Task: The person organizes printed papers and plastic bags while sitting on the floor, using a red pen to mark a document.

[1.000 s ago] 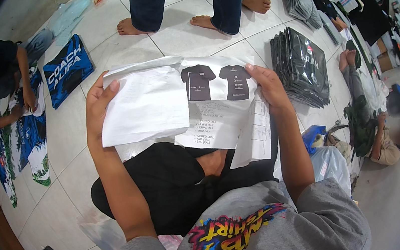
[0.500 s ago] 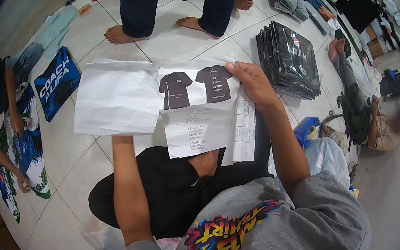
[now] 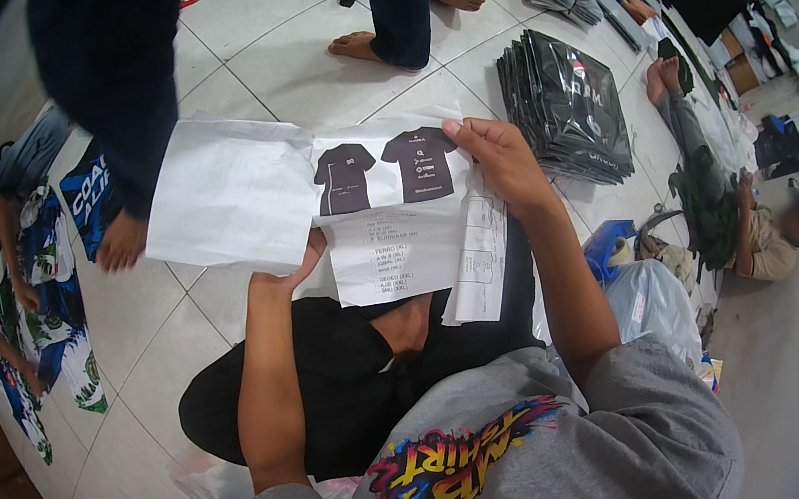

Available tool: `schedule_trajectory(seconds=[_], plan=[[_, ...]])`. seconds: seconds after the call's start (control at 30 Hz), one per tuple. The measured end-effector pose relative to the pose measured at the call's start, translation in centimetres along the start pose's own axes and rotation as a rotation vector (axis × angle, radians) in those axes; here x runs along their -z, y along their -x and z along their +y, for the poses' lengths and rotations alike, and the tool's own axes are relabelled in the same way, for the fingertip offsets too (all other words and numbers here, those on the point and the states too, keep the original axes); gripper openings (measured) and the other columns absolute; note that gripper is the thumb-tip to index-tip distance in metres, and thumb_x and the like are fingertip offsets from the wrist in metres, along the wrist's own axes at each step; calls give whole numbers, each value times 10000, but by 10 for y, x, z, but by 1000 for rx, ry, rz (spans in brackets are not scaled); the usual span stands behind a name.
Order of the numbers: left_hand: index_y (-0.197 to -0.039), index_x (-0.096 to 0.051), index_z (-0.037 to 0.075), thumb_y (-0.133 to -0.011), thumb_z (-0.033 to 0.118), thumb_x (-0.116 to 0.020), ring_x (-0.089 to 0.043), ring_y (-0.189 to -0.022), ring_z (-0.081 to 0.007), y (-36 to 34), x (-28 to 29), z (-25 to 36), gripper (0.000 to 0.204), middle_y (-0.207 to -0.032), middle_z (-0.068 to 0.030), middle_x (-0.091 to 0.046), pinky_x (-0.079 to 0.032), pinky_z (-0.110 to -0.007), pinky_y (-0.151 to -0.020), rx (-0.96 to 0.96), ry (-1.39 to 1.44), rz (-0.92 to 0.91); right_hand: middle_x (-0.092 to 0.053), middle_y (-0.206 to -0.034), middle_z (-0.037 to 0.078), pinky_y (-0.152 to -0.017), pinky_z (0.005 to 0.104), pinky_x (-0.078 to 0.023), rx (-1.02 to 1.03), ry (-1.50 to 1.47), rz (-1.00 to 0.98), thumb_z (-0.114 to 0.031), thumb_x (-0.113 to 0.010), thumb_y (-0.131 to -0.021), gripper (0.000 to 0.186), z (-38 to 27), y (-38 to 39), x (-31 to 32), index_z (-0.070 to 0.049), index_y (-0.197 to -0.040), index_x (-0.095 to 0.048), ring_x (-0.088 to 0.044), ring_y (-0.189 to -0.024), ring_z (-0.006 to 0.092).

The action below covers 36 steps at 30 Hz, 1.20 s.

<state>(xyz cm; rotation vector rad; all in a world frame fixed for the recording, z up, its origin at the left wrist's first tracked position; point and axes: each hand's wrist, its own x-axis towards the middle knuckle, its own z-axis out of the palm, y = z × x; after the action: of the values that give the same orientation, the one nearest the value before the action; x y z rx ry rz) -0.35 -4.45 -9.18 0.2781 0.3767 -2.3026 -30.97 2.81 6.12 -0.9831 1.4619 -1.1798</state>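
A creased white paper sheet (image 3: pixel 392 266) is stretched between my hands above my crossed legs. It shows two dark T-shirt pictures over a printed list. My right hand (image 3: pixel 506 163) pinches its upper right edge, thumb in front. A folded flap of paper (image 3: pixel 477 264) with line drawings hangs beneath that hand. At the left, a blank white paper (image 3: pixel 225 192) overlaps the sheet. My left hand (image 3: pixel 303 265) supports the papers from below at their join; most of its fingers are hidden behind them, but it grips the paper.
A stack of black packaged garments (image 3: pixel 562 107) lies right of the papers on the tiled floor (image 3: pixel 166 356). A person's leg (image 3: pixel 112 95) stands close at the left, beside a blue garment (image 3: pixel 90 199). Another person handles patterned cloth (image 3: pixel 56 325). A clear plastic bag (image 3: pixel 655 312) rests by my right elbow.
My left hand has come further into sight at the paper's lower edge. The standing person has stepped left, one foot now beside the blue garment. The papers have barely shifted.
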Motion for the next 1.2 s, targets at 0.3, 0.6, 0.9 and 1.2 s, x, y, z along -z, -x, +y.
schedule_trajectory(seconds=[0.3, 0.6, 0.9, 1.2], plan=[[-1387, -505, 56, -1053, 370, -469, -569, -1275, -263, 5, -20, -11, 459, -1383, -112, -585, -477, -438, -1108, 75, -253, -44, -687, -865, -14, -668, 195, -454, -45, 39, 14, -292, -637, -1035, 316, 9, -8, 5, 9, -1006, -728, -574, -739, 30], [-1398, -501, 100, -1058, 389, -445, -559, -1274, -249, 4, 11, -7, 450, -1407, -84, -572, -456, -426, -1104, -48, -497, 230, -721, -882, 48, -629, 227, -499, -130, -148, 59, -283, -653, -1023, 333, 15, -13, 3, 43, -1036, -721, -634, -700, 77], [-1261, -613, 122, -922, 160, -756, -653, -1090, -152, -2, -44, -33, 369, -1169, -1, -696, -534, -354, -951, -111, -771, 58, -712, -780, 52, -705, 228, -479, -177, 24, 45, -392, -639, -1020, 397, 10, -16, 7, -3, -986, -709, -630, -723, 91], [-1288, -584, 44, -1024, 206, -578, -681, -1065, -161, 5, -60, -11, 310, -1174, -66, -704, -561, -328, -909, -197, -767, 43, -684, -684, 71, -712, 263, -453, -88, 515, 54, -436, -627, -1001, 448, 0, 12, 98, 3, -963, -713, -604, -693, 114]])
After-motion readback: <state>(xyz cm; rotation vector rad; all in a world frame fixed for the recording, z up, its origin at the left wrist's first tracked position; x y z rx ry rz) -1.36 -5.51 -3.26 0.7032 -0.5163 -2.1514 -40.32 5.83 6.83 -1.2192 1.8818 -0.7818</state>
